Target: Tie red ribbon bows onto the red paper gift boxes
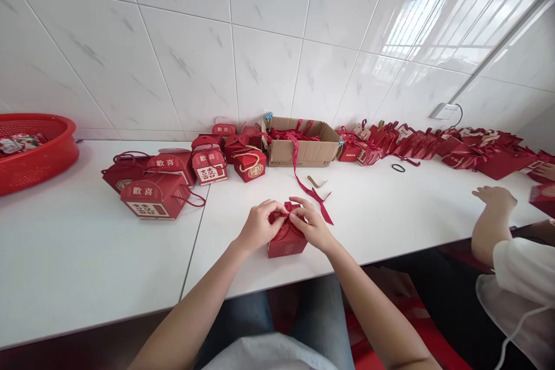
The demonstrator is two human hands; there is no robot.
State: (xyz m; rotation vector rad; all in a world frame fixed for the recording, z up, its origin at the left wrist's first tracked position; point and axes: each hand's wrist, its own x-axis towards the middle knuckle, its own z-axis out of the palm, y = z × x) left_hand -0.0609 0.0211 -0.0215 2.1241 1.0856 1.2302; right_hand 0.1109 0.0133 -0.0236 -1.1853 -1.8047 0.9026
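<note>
A small red gift box (287,246) stands on the white table close to its front edge. Both my hands meet at its top, where a red ribbon (289,206) is gathered. My left hand (263,223) pinches the ribbon from the left side. From the right, my right hand (313,224) pinches it too, thumb and fingers nearly touching the left ones. The fingers partly hide the ribbon, so its knot or bow cannot be made out. Just behind the box lie a loose red ribbon end (323,208) and a small gold-coloured tool (315,182), perhaps thread snips.
A cardboard box (299,154) of red ribbons stands by the tiled wall. Finished-looking red boxes (156,195) cluster left, near a red plastic basket (39,153). Many more red boxes (416,141) line the right. A black ring (398,167) lies there; a co-worker's arm (492,214) reaches in.
</note>
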